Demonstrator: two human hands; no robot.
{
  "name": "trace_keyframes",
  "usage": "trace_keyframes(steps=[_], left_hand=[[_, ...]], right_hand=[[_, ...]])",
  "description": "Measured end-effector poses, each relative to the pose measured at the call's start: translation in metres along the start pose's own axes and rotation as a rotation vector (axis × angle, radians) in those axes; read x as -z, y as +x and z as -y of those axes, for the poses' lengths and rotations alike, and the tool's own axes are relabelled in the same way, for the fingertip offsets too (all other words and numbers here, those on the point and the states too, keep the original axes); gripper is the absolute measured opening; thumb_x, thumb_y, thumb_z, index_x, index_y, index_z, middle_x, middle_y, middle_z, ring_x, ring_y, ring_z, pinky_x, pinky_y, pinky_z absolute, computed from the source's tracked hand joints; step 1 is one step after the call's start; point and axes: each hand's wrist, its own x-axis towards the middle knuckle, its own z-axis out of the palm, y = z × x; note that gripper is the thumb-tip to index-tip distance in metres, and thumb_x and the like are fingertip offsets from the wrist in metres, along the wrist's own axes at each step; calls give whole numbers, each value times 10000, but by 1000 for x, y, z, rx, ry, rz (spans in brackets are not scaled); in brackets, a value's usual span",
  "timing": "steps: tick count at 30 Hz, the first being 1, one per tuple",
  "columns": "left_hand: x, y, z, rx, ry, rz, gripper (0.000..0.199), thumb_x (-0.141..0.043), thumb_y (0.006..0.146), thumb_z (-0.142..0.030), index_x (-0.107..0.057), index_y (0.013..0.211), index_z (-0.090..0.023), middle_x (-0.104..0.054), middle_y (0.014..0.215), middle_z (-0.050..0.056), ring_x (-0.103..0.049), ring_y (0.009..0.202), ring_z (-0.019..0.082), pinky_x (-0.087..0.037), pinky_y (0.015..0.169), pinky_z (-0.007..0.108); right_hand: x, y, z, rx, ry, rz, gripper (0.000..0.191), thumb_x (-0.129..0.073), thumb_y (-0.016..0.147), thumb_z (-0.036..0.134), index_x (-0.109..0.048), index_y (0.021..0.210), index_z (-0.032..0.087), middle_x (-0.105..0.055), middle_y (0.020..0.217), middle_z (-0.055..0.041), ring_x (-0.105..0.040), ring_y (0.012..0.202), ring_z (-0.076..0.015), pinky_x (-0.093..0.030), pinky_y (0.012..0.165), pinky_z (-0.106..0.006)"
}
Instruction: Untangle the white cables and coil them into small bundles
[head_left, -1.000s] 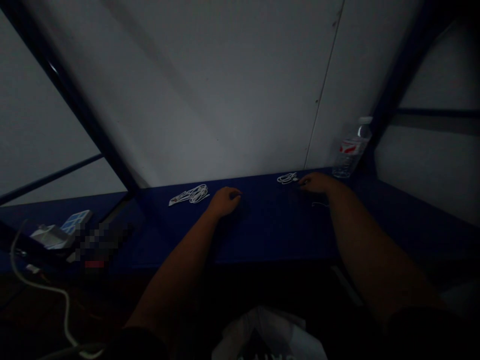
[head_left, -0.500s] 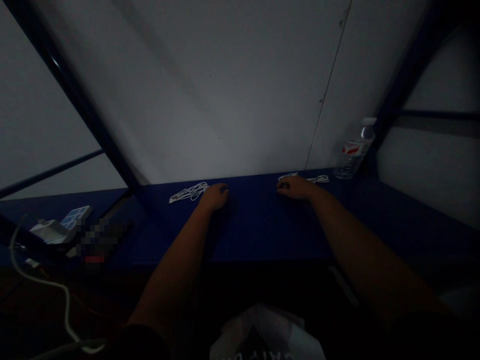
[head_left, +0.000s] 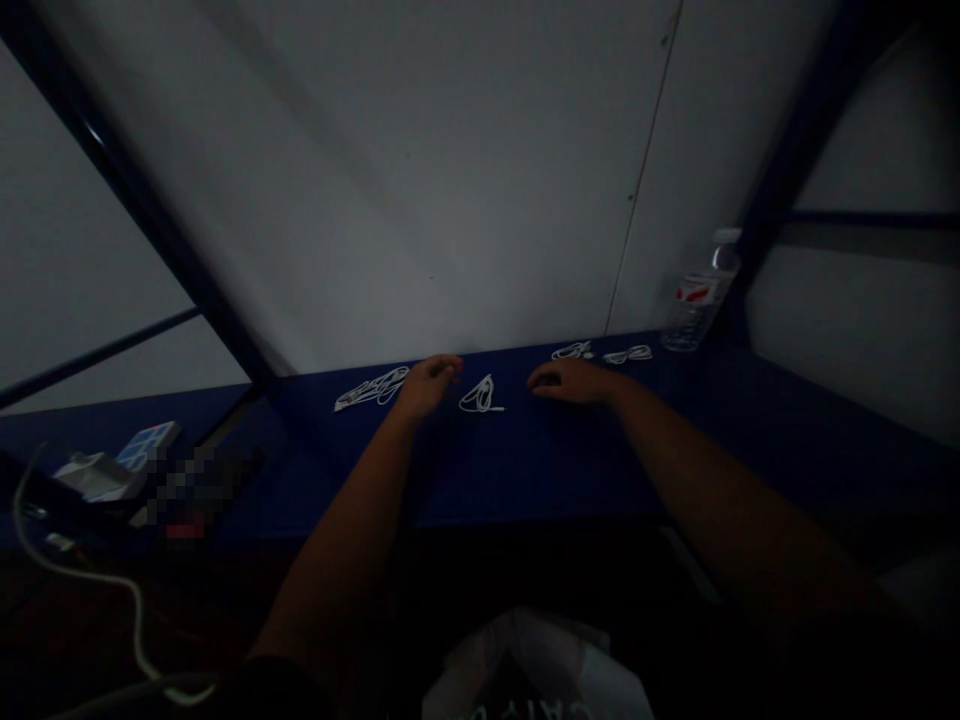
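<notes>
A small white coiled cable (head_left: 478,397) lies on the blue tabletop (head_left: 510,470) between my two hands. Just left of it, my left hand (head_left: 433,378) hovers with its fingers loosely bent and a little apart, holding nothing that I can see. My right hand (head_left: 566,382) is to the right of the coil, palm down, fingers curved and apart, with nothing visible in it. Behind the right hand lie another white cable bundle (head_left: 573,350) and a smaller tied one (head_left: 628,354). A larger bundle of white cables (head_left: 373,388) rests left of my left hand.
A clear plastic bottle (head_left: 697,310) with a red and white label stands at the back right. At the left are a white adapter (head_left: 96,474), a blue-and-white box (head_left: 148,443) and a loose white cord (head_left: 135,610). A pale wall (head_left: 420,200) borders the table's back.
The small cable coil now shows on the table between my hands, where only bare tabletop showed before. My right hand has moved left and uncovered the bundle behind it. The view has shifted slightly.
</notes>
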Motion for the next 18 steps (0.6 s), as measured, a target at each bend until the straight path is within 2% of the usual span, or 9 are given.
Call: trace_keyframes(steps=[2, 3, 6, 8, 11, 13, 15, 18], left_hand=[[3, 1, 6, 28, 214, -36, 295, -558, 882, -301, -703, 1107, -178, -700, 1160, 108, -646, 1057, 244, -486, 967, 415], [2, 1, 8, 31, 297, -12, 293, -575, 872, -304, -709, 1101, -181, -699, 1167, 107, -638, 1077, 248, -472, 986, 407], [-9, -3, 10, -9, 398, 146, 321, -600, 859, -356, -707, 1120, -203, -701, 1165, 92, -647, 1051, 237, -488, 946, 359], [-18, -5, 9, -25, 444, 216, 304, -621, 839, -411, -730, 1042, -212, -722, 1081, 82, -661, 981, 236, -504, 887, 342], [-25, -7, 7, -3, 522, 225, 277, -668, 787, -437, -736, 920, -204, -728, 947, 77, -664, 872, 232, -511, 801, 327], [-24, -6, 8, 17, 515, 229, 298, -689, 760, -353, -711, 1017, -204, -725, 913, 61, -660, 815, 208, -507, 754, 299], [-22, -6, 8, 27, 485, 237, 406, -683, 738, -256, -669, 1140, -206, -726, 907, 45, -657, 779, 186, -502, 729, 275], [-23, -6, 7, 5, 470, 241, 376, -624, 796, -274, -675, 1160, -196, -729, 948, 50, -656, 801, 178, -496, 743, 266]], right_hand=[[-5, 1, 7, 42, 5, 10, 239, -700, 783, 379, -753, 970, 241, -719, 1008, -57, -644, 923, -229, -475, 868, -362], [-8, 2, 11, 73, -4, 19, 251, -694, 792, 404, -752, 973, 240, -712, 1009, -57, -639, 930, -225, -470, 863, -355], [-23, 8, 24, 164, -40, 59, 304, -694, 791, 460, -744, 984, 231, -687, 969, -55, -626, 868, -202, -465, 786, -317], [-34, 12, 32, 216, -56, 72, 274, -713, 775, 421, -743, 959, 221, -671, 925, -51, -609, 801, -183, -451, 728, -292], [-44, 15, 40, 286, -95, 77, 139, -681, 787, 277, -737, 891, 203, -656, 886, -48, -592, 769, -167, -434, 721, -276], [-44, 16, 41, 310, -108, 90, 117, -645, 802, 217, -727, 881, 191, -651, 896, -52, -592, 784, -164, -435, 743, -277], [-42, 15, 40, 326, -97, 106, 123, -634, 814, 207, -719, 900, 183, -646, 928, -58, -597, 816, -167, -442, 771, -284], [-41, 14, 38, 371, -84, 126, 135, -621, 844, 220, -708, 938, 177, -648, 992, -72, -604, 893, -179, -452, 835, -304]])
